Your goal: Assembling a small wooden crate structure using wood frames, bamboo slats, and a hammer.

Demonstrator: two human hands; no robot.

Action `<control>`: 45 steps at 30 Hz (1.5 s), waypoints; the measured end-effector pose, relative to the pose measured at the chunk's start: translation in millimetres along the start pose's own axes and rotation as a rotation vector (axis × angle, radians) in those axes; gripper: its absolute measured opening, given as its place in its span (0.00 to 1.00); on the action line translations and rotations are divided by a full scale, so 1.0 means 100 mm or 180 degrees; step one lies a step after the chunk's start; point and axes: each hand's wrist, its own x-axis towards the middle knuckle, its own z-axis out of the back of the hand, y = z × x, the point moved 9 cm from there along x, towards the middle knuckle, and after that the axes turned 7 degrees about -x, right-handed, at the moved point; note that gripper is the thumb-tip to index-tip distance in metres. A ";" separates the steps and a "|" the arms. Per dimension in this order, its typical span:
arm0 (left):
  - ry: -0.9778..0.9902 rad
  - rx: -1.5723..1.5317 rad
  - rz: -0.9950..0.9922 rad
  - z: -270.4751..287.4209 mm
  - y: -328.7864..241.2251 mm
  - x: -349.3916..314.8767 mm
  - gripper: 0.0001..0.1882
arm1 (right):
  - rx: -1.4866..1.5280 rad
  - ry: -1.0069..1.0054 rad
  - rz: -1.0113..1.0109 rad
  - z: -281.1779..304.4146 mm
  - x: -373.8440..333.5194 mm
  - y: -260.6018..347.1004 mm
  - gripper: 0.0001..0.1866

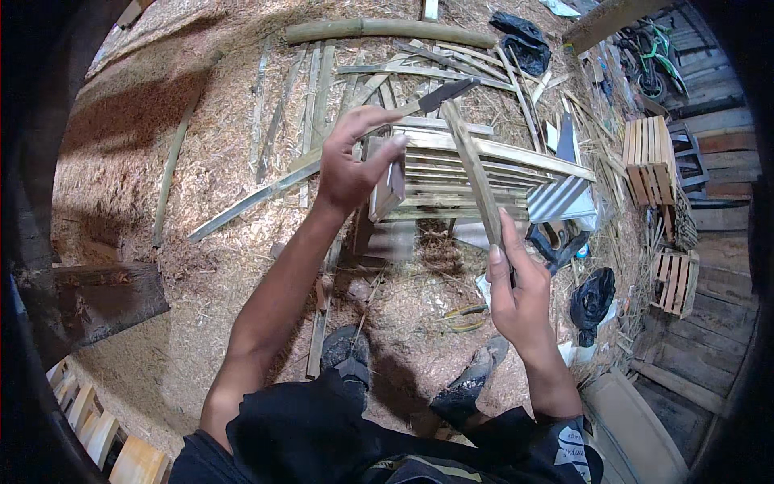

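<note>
The brown floor strewn with wood shavings point(226, 315) is the broadest thing here, and most of the lumber lies straight on it. A long, round, greenish-brown pole point(391, 31) lies across the far side, beyond loose wooden strips, seemingly where it leaves the near ground free for the feet. Directly ahead of the person sits a slatted pale-wood frame point(468, 192), apparently kept close so that it is within easy reach. At the right stand smaller crates of pale wooden slats point(649, 161), well apart from the hands.

Above the frame, a narrow, straight, pale-brown wooden strip point(474, 165) slants up and away. The right hand point(522, 294) pinches its near end between thumb and fingers, probably to leave the far length clear. The left hand point(351, 165) is curled round the pale handle of a short tool with a dark, flat head point(449, 94), which lies at the strip's far end; whether they touch, I cannot tell.
</note>
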 end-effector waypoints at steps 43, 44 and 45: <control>-0.0480 -0.0284 0.0280 -0.11 0.14 -0.12 0.07 | -0.0574 0.0346 0.0597 0.33 0.17 0.41 0.30; -0.0486 -0.0379 0.0396 -0.11 0.17 -0.12 0.07 | -0.0472 0.0417 0.0427 0.32 0.17 0.37 0.30; -0.0486 -0.0385 0.0397 -0.11 0.17 -0.12 0.07 | -0.0512 0.0574 0.0413 0.28 0.16 0.36 0.30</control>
